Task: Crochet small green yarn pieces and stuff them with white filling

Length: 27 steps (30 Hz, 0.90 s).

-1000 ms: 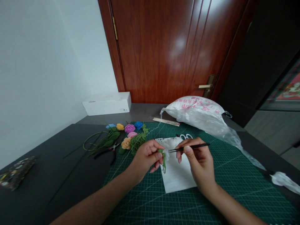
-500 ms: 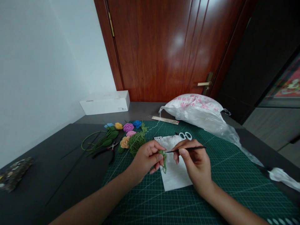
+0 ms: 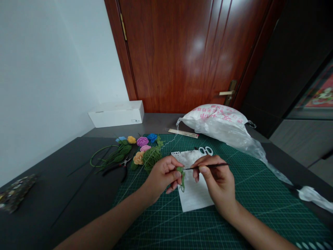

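Between the thumb and fingers of my left hand point(image 3: 168, 175) is a small green crochet piece point(image 3: 182, 180), with a loop of it hanging below. My right hand point(image 3: 217, 182) grips a dark, thin crochet hook point(image 3: 215, 165) much like a pen, its slim tip pointing left and meeting the top of the green piece. Whether the tip is inside a stitch is too small to tell. Under both hands lies a white sheet of paper point(image 3: 195, 198) on a green cutting mat point(image 3: 257, 194). A bundle of green yarn point(image 3: 153, 158) rests just beyond my left hand.
Crocheted flowers point(image 3: 142, 141) and black-handled pliers point(image 3: 125, 163) are at the left. White-handled scissors point(image 3: 205, 151) sit above the paper, with a ruler point(image 3: 183, 133) behind. A stuffed plastic bag point(image 3: 215, 118) fills the back right; a white box point(image 3: 117, 114) stands at the back left.
Both hands stay almost in place. The crochet hook's tip has shifted very slightly at the green piece.
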Tool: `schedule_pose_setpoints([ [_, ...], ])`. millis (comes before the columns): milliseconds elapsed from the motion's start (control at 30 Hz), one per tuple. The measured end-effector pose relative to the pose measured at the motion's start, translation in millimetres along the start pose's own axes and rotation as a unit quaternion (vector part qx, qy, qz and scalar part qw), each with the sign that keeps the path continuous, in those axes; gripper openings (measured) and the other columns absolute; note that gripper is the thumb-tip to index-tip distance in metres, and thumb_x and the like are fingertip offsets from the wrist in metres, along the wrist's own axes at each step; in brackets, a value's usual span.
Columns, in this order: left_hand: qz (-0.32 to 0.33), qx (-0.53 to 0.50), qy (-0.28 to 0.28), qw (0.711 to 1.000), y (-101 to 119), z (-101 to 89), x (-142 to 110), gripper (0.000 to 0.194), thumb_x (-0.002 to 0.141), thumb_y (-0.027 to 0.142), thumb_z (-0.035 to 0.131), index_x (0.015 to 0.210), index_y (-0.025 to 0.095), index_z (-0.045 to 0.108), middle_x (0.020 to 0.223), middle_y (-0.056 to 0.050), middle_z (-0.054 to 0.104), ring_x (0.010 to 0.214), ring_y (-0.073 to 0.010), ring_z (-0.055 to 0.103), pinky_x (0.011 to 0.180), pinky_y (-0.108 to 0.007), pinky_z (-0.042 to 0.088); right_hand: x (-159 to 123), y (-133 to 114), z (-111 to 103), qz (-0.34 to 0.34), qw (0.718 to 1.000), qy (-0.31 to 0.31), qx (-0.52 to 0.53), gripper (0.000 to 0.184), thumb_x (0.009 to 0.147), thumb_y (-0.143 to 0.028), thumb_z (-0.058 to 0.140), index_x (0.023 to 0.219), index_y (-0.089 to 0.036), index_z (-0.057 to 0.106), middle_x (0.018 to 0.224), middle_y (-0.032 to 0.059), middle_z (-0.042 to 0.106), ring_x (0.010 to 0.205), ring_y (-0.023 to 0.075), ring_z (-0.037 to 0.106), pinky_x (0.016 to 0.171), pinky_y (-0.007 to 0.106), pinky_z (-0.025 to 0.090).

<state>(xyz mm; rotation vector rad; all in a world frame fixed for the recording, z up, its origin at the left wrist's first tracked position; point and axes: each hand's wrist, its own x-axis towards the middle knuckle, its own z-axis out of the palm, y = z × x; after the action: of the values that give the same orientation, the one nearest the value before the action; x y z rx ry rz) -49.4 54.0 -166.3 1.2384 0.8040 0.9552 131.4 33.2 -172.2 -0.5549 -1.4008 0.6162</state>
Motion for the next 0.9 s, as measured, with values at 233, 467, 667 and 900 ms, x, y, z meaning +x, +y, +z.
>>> schedule_pose_setpoints([
  [233,0.004,-0.007,-0.003,1.000,-3.1,-3.4,0.5,0.021,0.078,0.023,0.072,0.092,0.016,0.057,0.059,0.003,0.064,0.036,-0.0060,0.045,0.032,-0.014,0.029,1.9,-1.3,-1.0,0.002,1.000,0.010,0.020,0.007,0.100,-0.020,0.060,0.099,-0.023,0.067,0.091,0.0033,0.070,0.064,0.0136,0.068,0.058,0.029,0.057],
  [467,0.003,-0.006,-0.011,1.000,-2.2,-2.2,1.4,0.023,0.078,0.025,0.073,0.093,0.017,0.057,0.059,0.003,0.065,0.035,-0.0060,0.044,0.032,-0.015,0.029,-0.4,2.1,-0.3,-0.003,1.000,0.001,0.002,0.010,0.100,-0.018,0.060,0.095,-0.022,0.067,0.082,0.0015,0.070,0.062,0.0129,0.066,0.056,0.027,0.054],
  [667,-0.001,-0.007,-0.010,1.000,-1.8,-1.6,0.2,0.023,0.078,0.025,0.073,0.093,0.017,0.058,0.059,0.003,0.065,0.036,-0.0062,0.045,0.033,-0.015,0.030,0.6,0.4,-0.4,0.002,1.000,0.012,-0.003,0.011,0.100,-0.015,0.060,0.092,-0.021,0.065,0.083,0.0009,0.069,0.060,0.0115,0.065,0.056,0.026,0.053],
  [900,0.002,-0.006,-0.003,1.000,-2.9,-1.8,1.4,0.022,0.077,0.023,0.072,0.092,0.017,0.057,0.058,0.003,0.065,0.036,-0.0069,0.046,0.032,-0.015,0.031,-1.7,2.4,-0.2,0.005,1.000,0.001,0.009,0.008,0.101,-0.018,0.059,0.098,-0.022,0.066,0.089,0.0023,0.070,0.064,0.0128,0.067,0.057,0.028,0.055],
])
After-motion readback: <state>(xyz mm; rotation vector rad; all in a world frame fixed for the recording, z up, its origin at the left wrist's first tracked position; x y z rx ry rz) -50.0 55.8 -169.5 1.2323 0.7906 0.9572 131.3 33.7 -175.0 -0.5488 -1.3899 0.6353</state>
